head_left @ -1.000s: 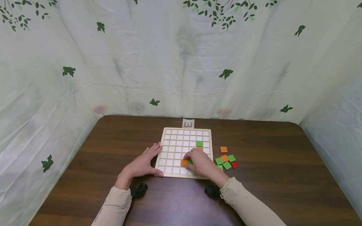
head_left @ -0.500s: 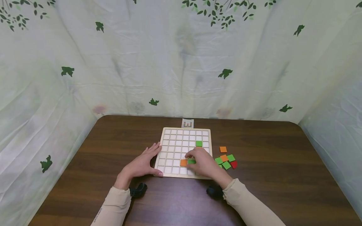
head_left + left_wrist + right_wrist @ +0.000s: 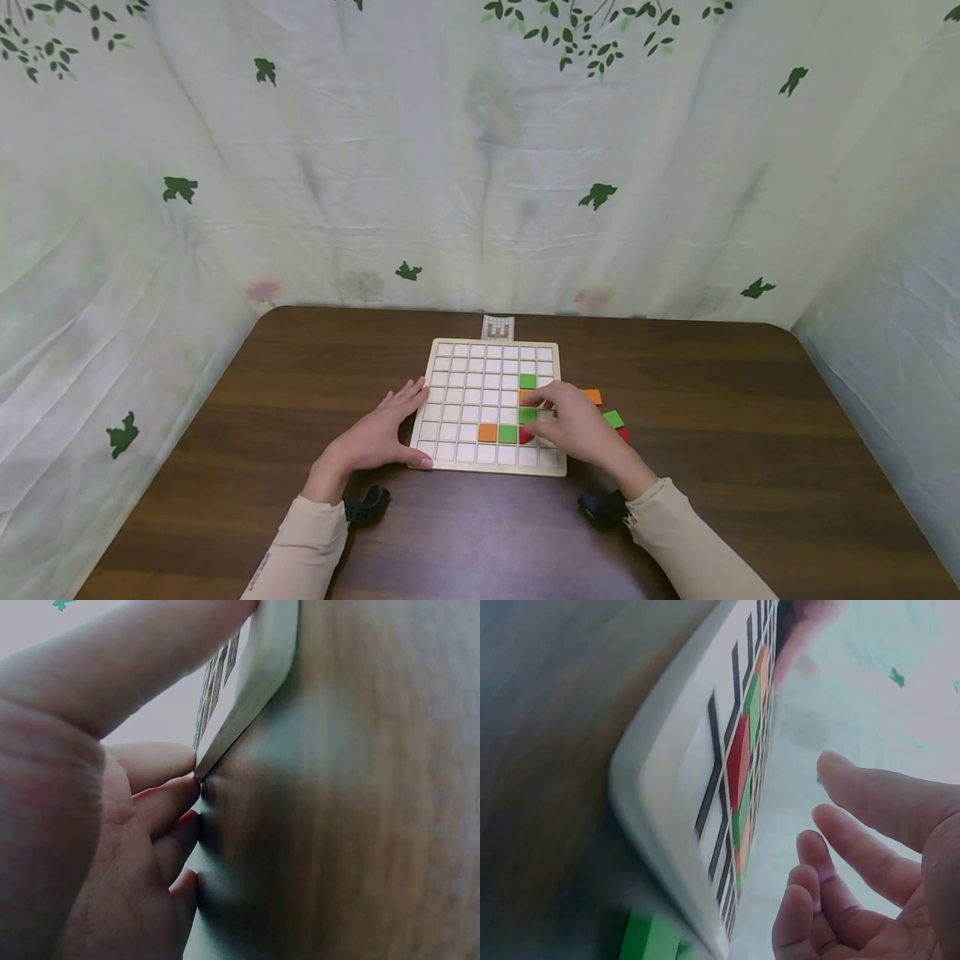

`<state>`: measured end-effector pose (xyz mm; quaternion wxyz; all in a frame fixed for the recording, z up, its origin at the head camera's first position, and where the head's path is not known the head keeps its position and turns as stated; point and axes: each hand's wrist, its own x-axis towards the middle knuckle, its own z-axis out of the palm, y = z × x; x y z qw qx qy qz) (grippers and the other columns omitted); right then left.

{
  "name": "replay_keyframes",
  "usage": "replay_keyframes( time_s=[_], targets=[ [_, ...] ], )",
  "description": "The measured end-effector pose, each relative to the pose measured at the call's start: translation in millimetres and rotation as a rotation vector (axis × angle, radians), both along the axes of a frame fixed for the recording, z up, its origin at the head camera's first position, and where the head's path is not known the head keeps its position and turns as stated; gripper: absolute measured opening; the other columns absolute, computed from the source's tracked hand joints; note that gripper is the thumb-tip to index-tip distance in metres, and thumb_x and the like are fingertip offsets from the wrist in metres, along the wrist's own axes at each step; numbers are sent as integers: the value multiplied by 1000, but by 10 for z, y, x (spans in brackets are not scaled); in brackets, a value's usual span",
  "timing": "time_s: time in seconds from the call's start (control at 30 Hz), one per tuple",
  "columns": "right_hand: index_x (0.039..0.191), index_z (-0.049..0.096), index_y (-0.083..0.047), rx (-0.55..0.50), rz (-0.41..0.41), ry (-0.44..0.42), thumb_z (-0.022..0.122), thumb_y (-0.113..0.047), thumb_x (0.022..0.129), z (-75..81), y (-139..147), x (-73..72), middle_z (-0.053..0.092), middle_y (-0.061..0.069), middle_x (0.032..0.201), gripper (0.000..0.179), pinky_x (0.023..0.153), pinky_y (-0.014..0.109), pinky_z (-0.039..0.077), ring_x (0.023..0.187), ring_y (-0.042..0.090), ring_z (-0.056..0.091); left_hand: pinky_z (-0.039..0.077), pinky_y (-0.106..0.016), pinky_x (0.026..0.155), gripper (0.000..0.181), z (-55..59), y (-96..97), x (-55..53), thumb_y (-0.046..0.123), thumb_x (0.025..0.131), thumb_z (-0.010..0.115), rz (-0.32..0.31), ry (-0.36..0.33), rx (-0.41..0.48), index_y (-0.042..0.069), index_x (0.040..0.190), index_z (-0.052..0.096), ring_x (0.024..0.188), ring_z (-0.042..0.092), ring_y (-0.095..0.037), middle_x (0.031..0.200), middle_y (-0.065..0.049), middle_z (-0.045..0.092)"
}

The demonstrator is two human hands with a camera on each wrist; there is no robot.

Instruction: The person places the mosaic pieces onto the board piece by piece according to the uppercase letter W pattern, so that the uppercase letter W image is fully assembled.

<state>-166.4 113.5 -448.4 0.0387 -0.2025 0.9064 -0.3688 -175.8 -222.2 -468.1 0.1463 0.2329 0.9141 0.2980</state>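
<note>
Grid board (image 3: pixel 453 395) touches the unclenched left hand (image 3: pixel 375 437), while the released right hand (image 3: pixel 582 422) partly hides loose tiles (image 3: pixel 613 418).

Head view above, wrists' close — board (image 3: pixel 471 396) shared

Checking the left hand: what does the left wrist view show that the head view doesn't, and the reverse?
Only left wrist: the palm of the left hand and a close side-on look at the board. Only head: the right hand, the coloured tiles and the printed card. Both: the left hand touching the board, and the table.
</note>
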Motion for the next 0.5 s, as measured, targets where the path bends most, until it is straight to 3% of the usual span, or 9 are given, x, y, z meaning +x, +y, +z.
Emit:
replay_keyframes(
  time_s=[0.23, 0.5],
  targets=[
    [115, 74, -7, -13, -71, -32, 81, -14, 86, 1, 256, 15, 66, 4, 104, 31, 71, 32, 48, 85, 21, 55, 9, -52, 123, 118, 15, -7, 11, 47, 71, 89, -2, 3, -2, 1, 158, 25, 154, 9, -31, 167, -13, 14],
    [117, 72, -7, -33, -113, -29, 79, -15, 88, -32, 605, 51, 66, 7, 110, 31, 82, 40, 53, 96, 23, 59, 9, -53, 123, 118, 7, -10, 7, 48, 72, 89, -3, 0, 4, 0, 158, 25, 154, 9, -31, 167, -13, 14]
  ],
)
